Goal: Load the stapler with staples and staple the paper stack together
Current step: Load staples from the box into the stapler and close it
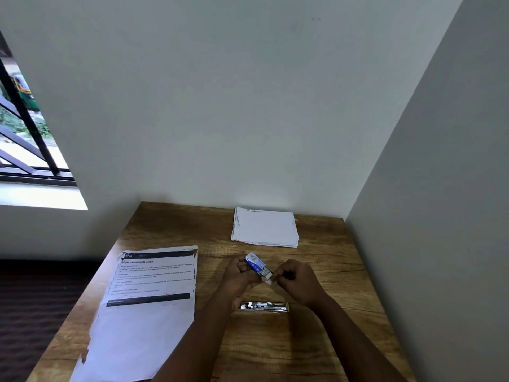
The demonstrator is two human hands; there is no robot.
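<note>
the left hand point(239, 274) grips a small blue-and-white staple box point(255, 264) above the wooden table point(316, 340), fingers curled round its upper end. the box is tilted, its high end toward the left hand and its low end toward the right hand point(296, 279). the low end is open, with a white inner tray showing and a grey mass of staples point(265, 271) visible inside it. the right hand's fingers are curled and its fingertips pinch the white end of the tray. directly below the two hands, the stapler point(264, 306) lies flat on the table, long axis left to right, its metal body shining silver; whether it is opened out cannot be told. the paper stack point(265, 228) lies at the far edge of the table near the wall, white, its sheets slightly fanned at the near edge. a larger printed sheet point(148, 299) with black header bars lies on the left part of the table, well apart from the stack.
</note>
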